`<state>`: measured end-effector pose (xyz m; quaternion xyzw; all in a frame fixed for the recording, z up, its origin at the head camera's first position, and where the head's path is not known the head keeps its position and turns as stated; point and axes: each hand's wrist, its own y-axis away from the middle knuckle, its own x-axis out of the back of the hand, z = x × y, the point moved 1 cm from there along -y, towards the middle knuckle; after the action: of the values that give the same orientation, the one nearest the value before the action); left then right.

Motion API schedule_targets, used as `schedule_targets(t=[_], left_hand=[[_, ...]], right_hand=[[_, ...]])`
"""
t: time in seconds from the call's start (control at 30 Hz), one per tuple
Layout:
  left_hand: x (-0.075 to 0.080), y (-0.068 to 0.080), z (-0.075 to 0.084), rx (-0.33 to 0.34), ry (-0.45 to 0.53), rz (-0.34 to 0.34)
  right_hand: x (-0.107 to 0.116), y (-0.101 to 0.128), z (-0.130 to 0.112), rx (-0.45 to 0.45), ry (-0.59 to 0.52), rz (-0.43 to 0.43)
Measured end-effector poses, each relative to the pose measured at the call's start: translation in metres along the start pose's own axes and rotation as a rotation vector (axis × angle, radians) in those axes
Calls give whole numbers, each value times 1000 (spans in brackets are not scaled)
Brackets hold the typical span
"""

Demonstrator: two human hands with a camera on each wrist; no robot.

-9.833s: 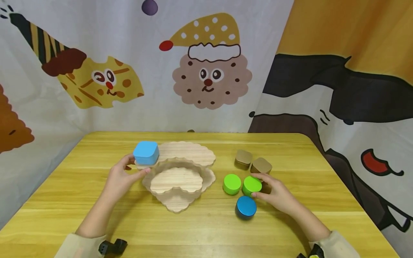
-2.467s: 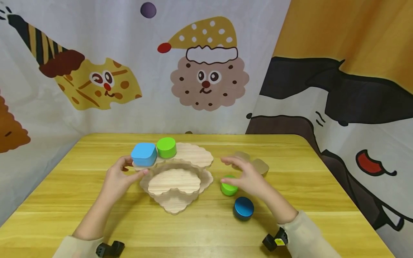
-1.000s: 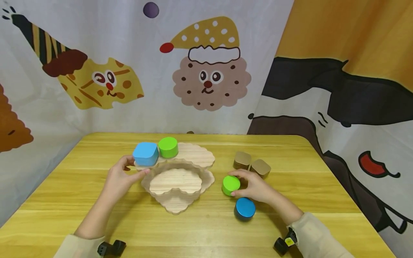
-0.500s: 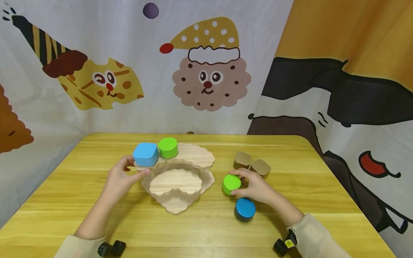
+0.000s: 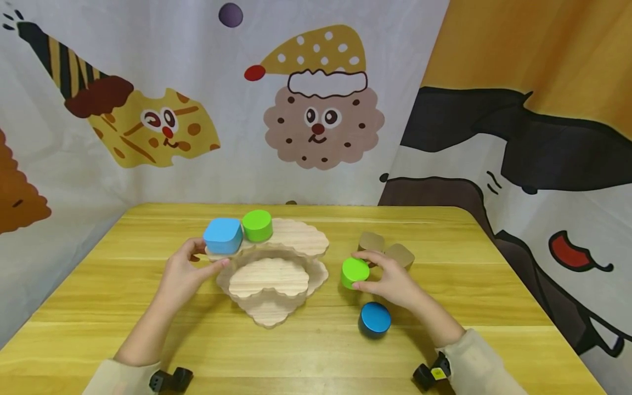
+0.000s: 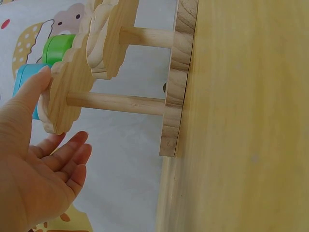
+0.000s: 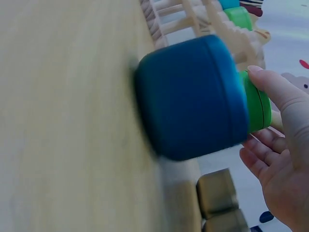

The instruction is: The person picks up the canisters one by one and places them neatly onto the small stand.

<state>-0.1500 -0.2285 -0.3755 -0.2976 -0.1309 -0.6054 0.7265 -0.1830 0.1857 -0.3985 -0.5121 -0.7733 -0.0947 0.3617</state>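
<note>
My right hand (image 5: 392, 280) pinches a round green tin (image 5: 355, 272) between thumb and fingers, just above the table. In the right wrist view, the green tin (image 7: 257, 104) shows partly behind a round blue tin (image 7: 190, 96). My left hand (image 5: 185, 271) holds the left edge of a tiered wooden stand (image 5: 296, 236), its thumb on the scalloped top tier (image 6: 63, 92) and the other fingers loosely bent below. On that tier sit a rounded-square light blue tin (image 5: 223, 236) at the left end and another green tin (image 5: 258, 225) beside it.
Two rounded-square gold tins (image 5: 399, 254) stand behind my right hand. The round blue tin (image 5: 374, 320) stands on the wooden table (image 5: 316, 362) nearer to me. A printed cloth (image 5: 197, 66) hangs behind the table.
Earlier, one green tin went from the right of the table onto the stand's top tier. Since then my right hand has taken the other green tin and raised it slightly. My left hand stays put.
</note>
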Motion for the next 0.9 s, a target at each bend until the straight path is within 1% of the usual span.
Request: schedule_targets(t=[0.2,0.4,0.57,0.77,0.9], left_hand=[[0,0,0,-4,6,-2],[0,0,0,-8,5,-1],[0,0,0,-7,4,-3],[0,0,0,-6,-2,-3],[0,0,0,-7,0,1]], right_hand=[[3,-1,-12,26,-16,43],[5,-4,-27,47,-32,58],[6,-9,-41,48,-55,69],[7,-17,-57,69,-28,105],[7,-22,-67,76,-40,115]])
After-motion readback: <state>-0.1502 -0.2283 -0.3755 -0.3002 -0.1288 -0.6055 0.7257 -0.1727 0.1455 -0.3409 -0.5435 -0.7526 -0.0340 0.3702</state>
